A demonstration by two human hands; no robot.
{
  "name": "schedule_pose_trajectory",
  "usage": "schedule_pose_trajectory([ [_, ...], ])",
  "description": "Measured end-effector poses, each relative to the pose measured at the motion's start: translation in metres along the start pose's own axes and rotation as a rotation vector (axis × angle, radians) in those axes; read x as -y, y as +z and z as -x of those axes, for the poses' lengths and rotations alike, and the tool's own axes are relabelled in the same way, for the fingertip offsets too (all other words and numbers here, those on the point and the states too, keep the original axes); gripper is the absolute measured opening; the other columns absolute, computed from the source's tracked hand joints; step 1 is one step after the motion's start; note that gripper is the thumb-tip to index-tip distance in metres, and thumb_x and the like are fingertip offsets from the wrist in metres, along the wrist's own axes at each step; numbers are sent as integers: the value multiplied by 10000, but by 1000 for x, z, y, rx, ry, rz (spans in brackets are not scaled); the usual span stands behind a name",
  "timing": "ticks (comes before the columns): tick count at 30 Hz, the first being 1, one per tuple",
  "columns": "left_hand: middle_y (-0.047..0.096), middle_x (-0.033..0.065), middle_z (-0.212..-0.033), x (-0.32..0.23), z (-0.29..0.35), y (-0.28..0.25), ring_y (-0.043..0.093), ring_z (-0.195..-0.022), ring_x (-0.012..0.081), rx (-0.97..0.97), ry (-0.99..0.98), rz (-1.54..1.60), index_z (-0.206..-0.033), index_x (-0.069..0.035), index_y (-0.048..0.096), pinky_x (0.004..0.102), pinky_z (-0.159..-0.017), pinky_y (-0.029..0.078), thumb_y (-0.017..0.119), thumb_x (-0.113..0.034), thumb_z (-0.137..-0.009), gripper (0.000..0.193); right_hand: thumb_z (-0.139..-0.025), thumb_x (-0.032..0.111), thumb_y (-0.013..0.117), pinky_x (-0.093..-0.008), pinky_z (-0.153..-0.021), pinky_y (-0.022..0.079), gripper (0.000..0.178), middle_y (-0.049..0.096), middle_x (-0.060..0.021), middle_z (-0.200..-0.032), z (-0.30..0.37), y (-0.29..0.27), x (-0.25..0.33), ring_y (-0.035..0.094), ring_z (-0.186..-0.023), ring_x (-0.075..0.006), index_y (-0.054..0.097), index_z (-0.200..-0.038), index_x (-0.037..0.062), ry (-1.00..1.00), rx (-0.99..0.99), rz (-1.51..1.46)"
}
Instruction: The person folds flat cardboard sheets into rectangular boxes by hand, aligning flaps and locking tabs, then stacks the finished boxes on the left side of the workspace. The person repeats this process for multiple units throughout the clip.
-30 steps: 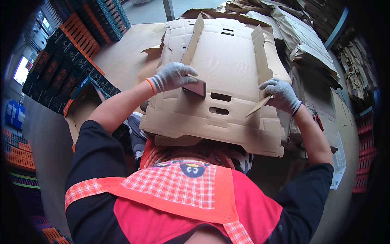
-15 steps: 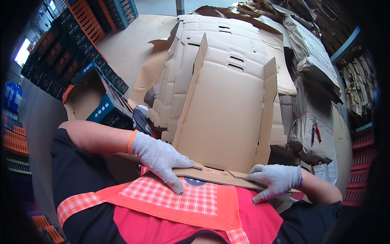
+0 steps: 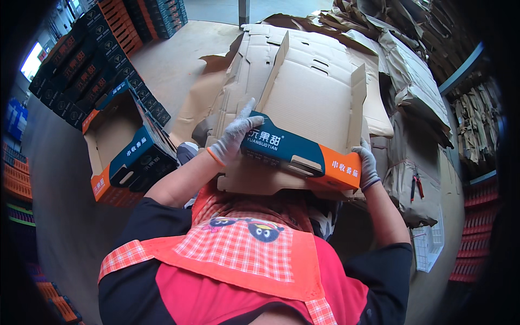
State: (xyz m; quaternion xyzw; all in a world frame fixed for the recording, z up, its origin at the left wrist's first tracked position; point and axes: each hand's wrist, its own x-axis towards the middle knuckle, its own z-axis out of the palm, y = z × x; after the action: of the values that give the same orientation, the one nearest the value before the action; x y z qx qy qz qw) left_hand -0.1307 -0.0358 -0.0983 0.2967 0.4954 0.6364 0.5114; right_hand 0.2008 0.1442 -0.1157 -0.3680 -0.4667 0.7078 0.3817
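Observation:
A partly folded cardboard box (image 3: pixel 297 154) lies in front of me, its near wall standing up with a dark teal and orange printed outer face and a slot in it. Gloved in grey, my left hand (image 3: pixel 236 136) grips the left corner of that wall, thumb over the teal face. At the orange right corner my right hand (image 3: pixel 368 164), also gloved, is closed around the edge, some fingers hidden behind it. The box's side walls stand up at left and right, and its plain brown inside shows. Beneath it is a stack of flat cardboard blanks (image 3: pixel 230 97).
On the left an assembled open box (image 3: pixel 116 130) stands near a tall pile of printed boxes (image 3: pixel 81 76). Wrapped cardboard bundles (image 3: pixel 411 146) sit at right, with red-handled pliers (image 3: pixel 417 187) on one and a white plastic basket (image 3: pixel 428 246) below. Red crates (image 3: pixel 476 233) line the far right.
The near wall has turned up, so its printed face now shows. Both hands have moved up and away from my body, from the flat near flap to the wall's two corners.

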Motion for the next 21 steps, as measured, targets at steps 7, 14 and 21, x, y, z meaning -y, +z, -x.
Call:
schedule_pose_trajectory([
  [7, 661, 46, -983, 14, 32, 50, 656, -918, 189, 25, 113, 780, -1150, -67, 603, 356, -892, 542, 532, -222, -898, 304, -747, 27, 488, -206, -688, 518, 740, 599, -75, -1067, 35, 57, 166, 557, -694, -78, 315, -1465, -16, -121, 235, 174],
  [14, 643, 90, -795, 67, 37, 111, 654, -777, 248, 463, -646, 925, -945, -29, 599, 387, -775, 544, 433, -233, -944, 263, -646, 11, 567, -322, -889, 504, 729, 590, -147, -1171, 108, 226, 244, 599, -1031, -249, 456, -1365, 35, -641, 429, 1353],
  [21, 646, 185, -1091, -54, 92, 97, 641, -961, 307, 224, 1040, -931, -1123, 33, 619, 433, -894, 490, 656, -452, -811, 578, -864, 287, 648, -358, -865, 524, 461, 674, -199, -1080, 20, 227, 197, 667, -972, -331, 578, -1232, 18, -1197, 248, 1002],
])
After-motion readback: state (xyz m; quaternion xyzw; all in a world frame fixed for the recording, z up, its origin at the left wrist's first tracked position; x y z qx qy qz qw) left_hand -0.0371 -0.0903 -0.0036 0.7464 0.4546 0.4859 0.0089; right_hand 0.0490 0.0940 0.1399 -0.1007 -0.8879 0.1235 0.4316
